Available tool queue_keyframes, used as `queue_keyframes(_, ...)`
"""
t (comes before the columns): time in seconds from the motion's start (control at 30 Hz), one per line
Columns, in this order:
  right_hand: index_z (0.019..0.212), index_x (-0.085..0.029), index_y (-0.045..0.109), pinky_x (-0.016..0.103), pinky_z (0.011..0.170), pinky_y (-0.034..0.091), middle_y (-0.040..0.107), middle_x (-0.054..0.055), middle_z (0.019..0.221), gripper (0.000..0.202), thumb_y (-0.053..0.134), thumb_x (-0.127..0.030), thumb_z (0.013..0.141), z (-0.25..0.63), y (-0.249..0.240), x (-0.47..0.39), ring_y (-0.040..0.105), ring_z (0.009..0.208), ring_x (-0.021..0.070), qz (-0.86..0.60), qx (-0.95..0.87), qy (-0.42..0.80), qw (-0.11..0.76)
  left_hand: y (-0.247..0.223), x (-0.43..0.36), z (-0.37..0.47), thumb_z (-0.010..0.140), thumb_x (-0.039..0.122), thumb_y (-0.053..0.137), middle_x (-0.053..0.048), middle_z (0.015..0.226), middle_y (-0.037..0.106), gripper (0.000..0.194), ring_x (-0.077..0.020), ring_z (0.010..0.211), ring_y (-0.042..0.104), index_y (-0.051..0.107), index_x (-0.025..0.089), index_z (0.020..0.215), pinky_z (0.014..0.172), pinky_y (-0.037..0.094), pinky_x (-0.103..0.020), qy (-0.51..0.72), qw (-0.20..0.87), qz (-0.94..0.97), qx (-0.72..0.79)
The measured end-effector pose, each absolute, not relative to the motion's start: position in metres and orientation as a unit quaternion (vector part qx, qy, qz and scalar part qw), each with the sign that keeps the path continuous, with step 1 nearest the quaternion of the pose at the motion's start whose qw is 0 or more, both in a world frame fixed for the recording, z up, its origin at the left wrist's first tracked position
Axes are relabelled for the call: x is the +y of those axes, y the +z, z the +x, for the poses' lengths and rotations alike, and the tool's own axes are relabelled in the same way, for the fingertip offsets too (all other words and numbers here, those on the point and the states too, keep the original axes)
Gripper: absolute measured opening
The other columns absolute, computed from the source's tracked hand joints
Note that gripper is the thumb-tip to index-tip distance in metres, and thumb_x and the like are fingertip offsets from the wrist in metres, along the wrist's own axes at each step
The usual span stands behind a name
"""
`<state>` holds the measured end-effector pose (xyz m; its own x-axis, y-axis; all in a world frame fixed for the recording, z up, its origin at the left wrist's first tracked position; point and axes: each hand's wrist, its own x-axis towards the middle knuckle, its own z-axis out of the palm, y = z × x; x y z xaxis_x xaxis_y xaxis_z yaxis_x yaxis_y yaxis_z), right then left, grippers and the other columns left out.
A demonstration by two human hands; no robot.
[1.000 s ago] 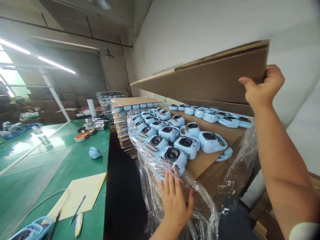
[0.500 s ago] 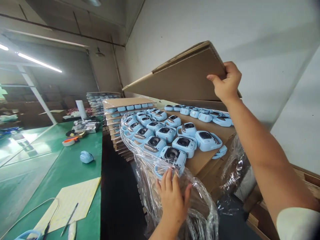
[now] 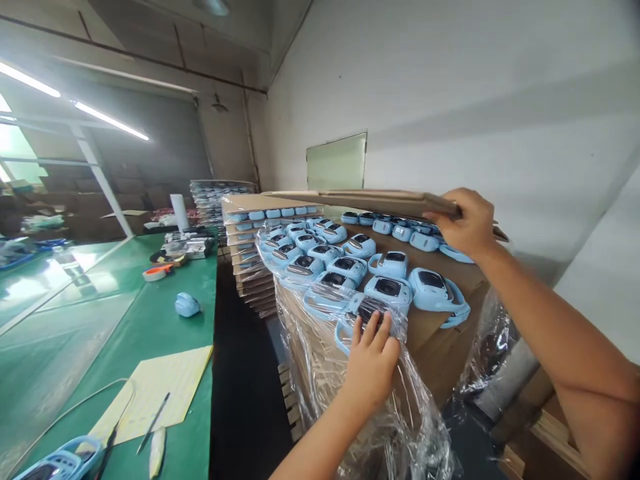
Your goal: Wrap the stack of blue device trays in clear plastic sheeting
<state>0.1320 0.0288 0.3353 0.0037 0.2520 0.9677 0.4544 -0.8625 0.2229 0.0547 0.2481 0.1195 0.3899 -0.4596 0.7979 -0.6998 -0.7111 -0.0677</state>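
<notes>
Head view, left to right: green worktop [image 3: 125,333] with yellow paper [image 3: 155,390]; left hand [image 3: 373,363], fingers spread flat, presses plastic wrap [image 3: 350,373] against the nearest blue speaker [image 3: 367,313] at the stack's edge; right hand [image 3: 465,223] grips the cardboard sheet [image 3: 370,198] almost level above the rows. Judgement: lower it evenly, clear of handles
</notes>
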Motion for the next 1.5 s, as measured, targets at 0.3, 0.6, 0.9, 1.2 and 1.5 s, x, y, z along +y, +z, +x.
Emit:
queue_keyframes(0.3, 0.081, -0.024, 0.062, 0.038, 0.064, 0.049, 0.065, 0.005, 0.075, 0.027, 0.059, -0.051, 0.083, 0.136, 0.325, 0.051, 0.061, 0.069, 0.0235, -0.735, -0.276, -0.61, 0.108, 0.106, 0.241, 0.063, 0.076, 0.01, 0.052, -0.008, 0.138, 0.05, 0.011, -0.0304, 0.133, 0.036, 0.057, 0.019, 0.078, 0.106, 0.032, -0.053, 0.454, 0.106, 0.795, -0.388)
queue_keyframes(0.6, 0.079, -0.02, 0.058, 0.035, 0.07, 0.042, 0.064, 0.004, 0.073, 0.035, 0.051, -0.052, 0.089, 0.14, 0.318, 0.056, 0.058, 0.073, 0.0196, -0.72, -0.266, -0.638, 0.06, 0.107, 0.238, 0.063, 0.082, 0.007, 0.047, -0.01, 0.135, 0.052, 0.015, -0.0339, 0.128, 0.042, 0.055, 0.017, 0.074, 0.102, 0.036, -0.056, 0.466, 0.108, 0.793, -0.377)
queue_keyframes(0.9, 0.082, -0.02, 0.06, 0.039, 0.088, 0.038, 0.067, 0.003, 0.08, 0.016, 0.045, -0.025, 0.085, 0.139, 0.245, 0.071, 0.057, 0.076, 0.0171, -0.66, -0.331, -0.674, 0.028, 0.107, 0.24, 0.067, 0.083, 0.001, 0.04, -0.012, 0.133, 0.054, 0.019, -0.0366, 0.128, 0.041, 0.048, 0.016, 0.074, 0.104, 0.03, -0.056, 0.464, 0.16, 0.78, -0.389)
queue_keyframes(1.2, 0.086, -0.017, 0.063, 0.034, 0.077, 0.046, 0.069, 0.005, 0.088, 0.022, 0.041, -0.017, 0.086, 0.12, 0.205, 0.073, 0.059, 0.085, 0.0188, -0.713, -0.379, -0.587, -0.055, 0.108, 0.242, 0.067, 0.08, 0.002, 0.041, -0.012, 0.127, 0.058, 0.017, -0.0363, 0.121, 0.048, 0.049, 0.017, 0.078, 0.096, 0.037, -0.051, 0.46, 0.15, 0.783, -0.391)
queue_keyframes(1.5, 0.093, -0.015, 0.062, 0.029, 0.071, 0.054, 0.07, 0.006, 0.086, 0.018, 0.046, -0.016, 0.085, 0.144, 0.288, 0.067, 0.065, 0.083, 0.017, -0.626, -0.42, -0.657, -0.013, 0.102, 0.24, 0.067, 0.082, 0.001, 0.044, -0.009, 0.137, 0.051, 0.017, -0.0352, 0.13, 0.04, 0.046, 0.017, 0.077, 0.105, 0.028, -0.055, 0.458, 0.159, 0.786, -0.383)
